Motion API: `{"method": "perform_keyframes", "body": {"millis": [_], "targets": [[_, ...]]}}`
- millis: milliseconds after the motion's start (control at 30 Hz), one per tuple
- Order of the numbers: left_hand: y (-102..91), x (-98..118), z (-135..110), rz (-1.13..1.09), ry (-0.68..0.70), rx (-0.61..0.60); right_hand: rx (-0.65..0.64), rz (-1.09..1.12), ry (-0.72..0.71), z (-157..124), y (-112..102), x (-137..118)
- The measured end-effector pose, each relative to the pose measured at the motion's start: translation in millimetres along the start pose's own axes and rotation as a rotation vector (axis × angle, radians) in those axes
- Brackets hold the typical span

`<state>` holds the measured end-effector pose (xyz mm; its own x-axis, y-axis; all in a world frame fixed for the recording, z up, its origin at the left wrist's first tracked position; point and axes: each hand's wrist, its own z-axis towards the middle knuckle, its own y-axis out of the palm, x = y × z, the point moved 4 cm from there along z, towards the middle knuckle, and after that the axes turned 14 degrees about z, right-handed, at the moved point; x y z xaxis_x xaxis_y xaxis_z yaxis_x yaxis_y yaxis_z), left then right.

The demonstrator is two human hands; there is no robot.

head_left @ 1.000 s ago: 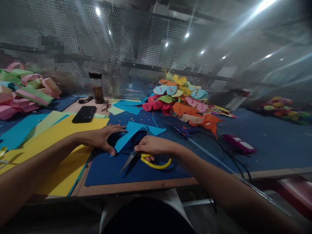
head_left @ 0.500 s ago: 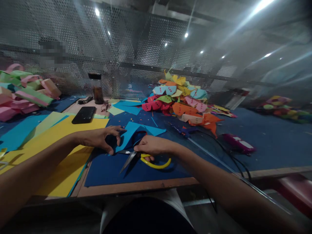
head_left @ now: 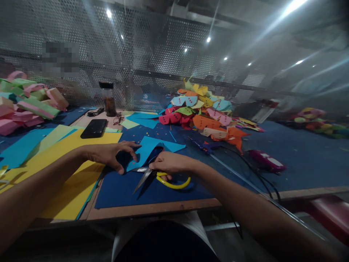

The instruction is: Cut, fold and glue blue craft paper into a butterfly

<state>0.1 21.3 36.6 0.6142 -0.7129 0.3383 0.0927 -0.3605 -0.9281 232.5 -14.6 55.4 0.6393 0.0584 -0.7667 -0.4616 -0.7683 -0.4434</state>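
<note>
My right hand point(head_left: 171, 162) grips a pair of scissors point(head_left: 144, 179) by its handles; a yellow loop shows below my fingers. The blades are spread apart and point left, one of them at the lower edge of a light blue sheet of paper point(head_left: 143, 151). That sheet bulges up from the dark blue mat point(head_left: 122, 194). At its left edge is my left hand point(head_left: 114, 154), thumb and fingers apart in a curve. Whether its fingertips touch the sheet I cannot tell. My right hand hides part of the scissors and paper.
Yellow sheets point(head_left: 73, 182) lie under my left forearm, with a black phone point(head_left: 94, 128) on them. A jar point(head_left: 109, 100) stands behind. Coloured paper cut-outs point(head_left: 201, 109) are heaped further back. On the right are a glue gun point(head_left: 207, 146), its cable and a purple object point(head_left: 267, 161).
The scissors and my right hand have shifted very slightly left. The light blue sheet curls over more near the blades, and my left thumb has moved a little left.
</note>
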Motion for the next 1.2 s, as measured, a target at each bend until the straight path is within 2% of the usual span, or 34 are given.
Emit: {"method": "perform_keyframes", "body": {"millis": [567, 967, 1200], "targets": [[0.4, -0.7, 1.3, 0.008, 0.030, 0.006, -0.002, 0.010, -0.011, -2.3, 3.3, -2.1], [-3.8, 6.2, -0.7, -0.008, -0.007, -0.016, -0.005, 0.035, 0.001, -2.0, 4.3, -1.9], [0.3, 8.6, 6.4, -0.022, -0.041, 0.087, 0.003, 0.025, 0.003, -2.9, 4.4, -2.3]]}}
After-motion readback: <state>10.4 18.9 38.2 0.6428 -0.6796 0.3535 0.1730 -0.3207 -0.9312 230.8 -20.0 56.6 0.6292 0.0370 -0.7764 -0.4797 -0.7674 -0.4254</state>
